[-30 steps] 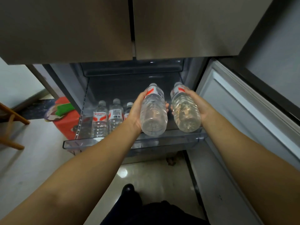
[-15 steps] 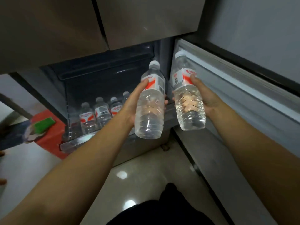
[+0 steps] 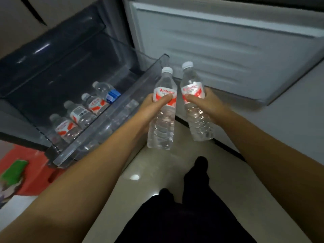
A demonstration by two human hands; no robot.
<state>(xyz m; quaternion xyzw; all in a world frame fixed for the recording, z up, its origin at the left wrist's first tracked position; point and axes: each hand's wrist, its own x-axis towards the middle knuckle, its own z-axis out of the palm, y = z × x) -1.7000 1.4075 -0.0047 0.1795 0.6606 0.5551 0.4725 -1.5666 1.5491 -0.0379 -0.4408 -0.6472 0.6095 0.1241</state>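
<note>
I have both hands wrapped around water bottles: my left hand (image 3: pixel 152 106) grips one bottle (image 3: pixel 162 118) by its label, my right hand (image 3: pixel 208 104) grips the other bottle (image 3: pixel 197 106), both upright and side by side above the floor (image 3: pixel 157 171), beside the open fridge drawer (image 3: pixel 98 127) holding more bottles

"Wahaha" on left bottle (image 3: pixel 161 127)

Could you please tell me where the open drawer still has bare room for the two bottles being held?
In the drawer, the right half is bare, from the blue-labelled bottle to the end wall by the white door. The left half is crowded: three red-labelled bottles stand close beside it.
</note>
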